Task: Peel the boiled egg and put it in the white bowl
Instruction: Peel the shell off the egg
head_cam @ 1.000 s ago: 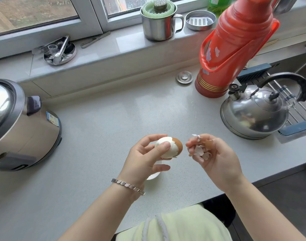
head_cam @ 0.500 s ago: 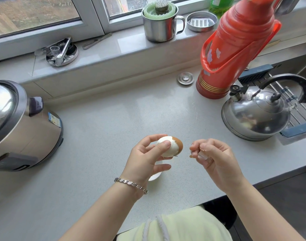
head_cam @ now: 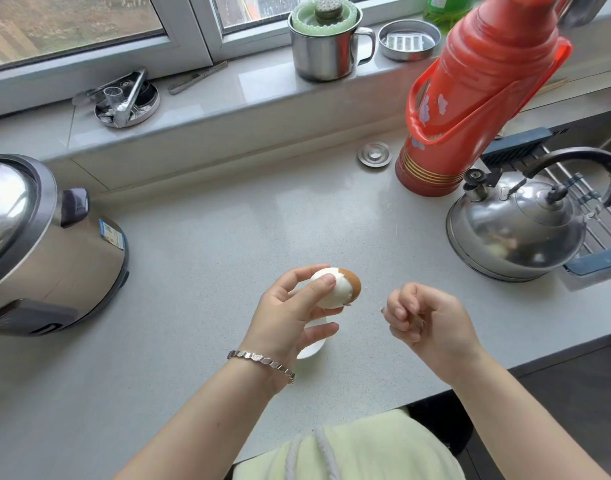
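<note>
My left hand (head_cam: 290, 315) holds the boiled egg (head_cam: 338, 287) above the counter. Most of the egg is bare white, and a brown cap of shell covers its right end. Under that hand, a sliver of the white bowl (head_cam: 312, 348) shows on the counter; the rest of it is hidden. My right hand (head_cam: 429, 318) hovers a short way right of the egg with fingers curled into the palm. Shell pieces were in it a moment ago, but the curled fingers hide whatever is inside.
A steel kettle (head_cam: 515, 230) and a red thermos (head_cam: 477, 98) stand at the right, by the sink rack. A rice cooker (head_cam: 44, 244) fills the left. A small metal lid (head_cam: 374, 154) lies near the sill. The counter's front edge runs just below my wrists.
My right hand has closed over the shell pieces and drawn away from the egg, to the right and slightly down. The left hand and egg have stayed put.
</note>
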